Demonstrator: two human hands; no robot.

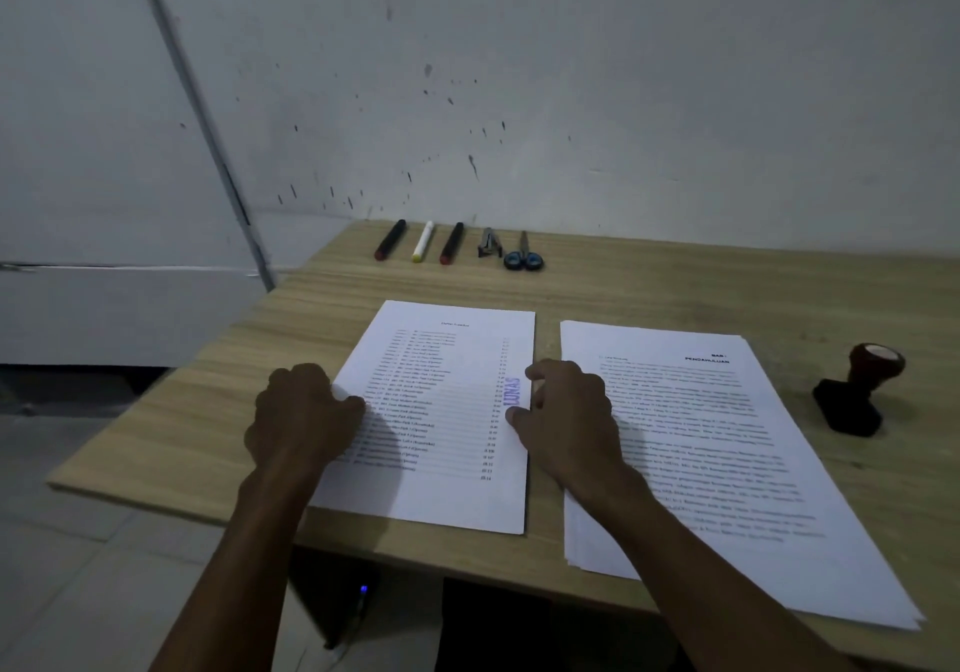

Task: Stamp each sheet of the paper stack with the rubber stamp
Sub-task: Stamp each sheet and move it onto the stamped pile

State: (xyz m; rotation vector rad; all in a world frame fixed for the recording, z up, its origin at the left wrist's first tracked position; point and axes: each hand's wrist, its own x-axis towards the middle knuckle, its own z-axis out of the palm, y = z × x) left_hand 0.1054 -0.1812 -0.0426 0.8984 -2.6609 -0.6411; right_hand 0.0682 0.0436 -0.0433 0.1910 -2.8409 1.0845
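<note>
While both of my hands rest on the single white printed sheet [441, 411] lying flat at the middle of the light wood-grain table [675, 287], neither one grips anything. My left hand [306, 411] is loosely curled, its knuckles bent over the sheet's left edge and its fingertips pressing on the paper. My right hand [566, 411] sits at the sheet's right edge, fingers bent and apart, with the thumb touching the paper just below one purple stamped mark [512, 392], which runs vertically along the right margin. To the right of this sheet, separated from it by a narrow strip of bare table, lies one white stack of printed paper [727, 463], its edges slightly fanned; my right forearm crosses its near left corner. Well to the right of the stack, apart from it, stands one black-based rubber stamp with a dark reddish handle [860, 391], tilted, untouched by either hand. Along the far edge of the table I count five items in one row: two black markers with red ends [390, 240] [452, 243], one white marker with a yellow end [423, 241] between them, one small metal stapler [489, 243], and one pair of blue-handled scissors [523, 253].
</note>
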